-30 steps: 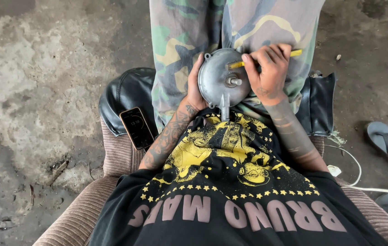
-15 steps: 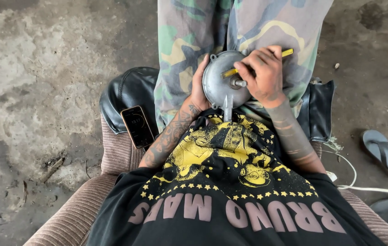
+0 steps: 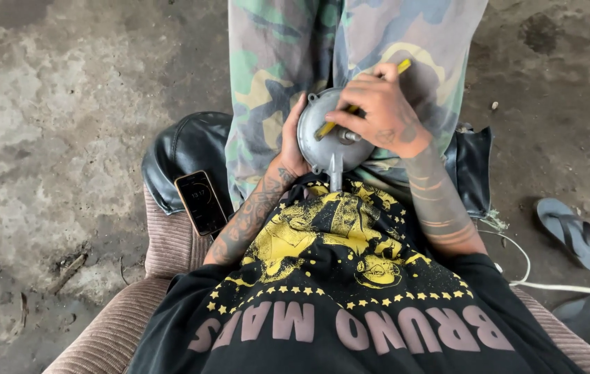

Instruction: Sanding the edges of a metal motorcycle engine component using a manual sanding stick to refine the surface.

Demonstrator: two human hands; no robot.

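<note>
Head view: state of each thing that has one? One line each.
round grey metal part: held on the lap, stub pipe pointing toward the body
left hand: gripping the part's left rim
right hand: closed on the yellow-handled tool
yellow-handled tool: tip pressed to the part's centre
phone: screen lit, lying face up on the seat
sandal: lying on the floor

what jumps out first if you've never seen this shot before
At the centre, a round grey metal part sits on the camouflage-clad lap, the left hand gripping its edge while the right hand works a yellow-handled tool against it. A phone lies on the seat at left.
</note>
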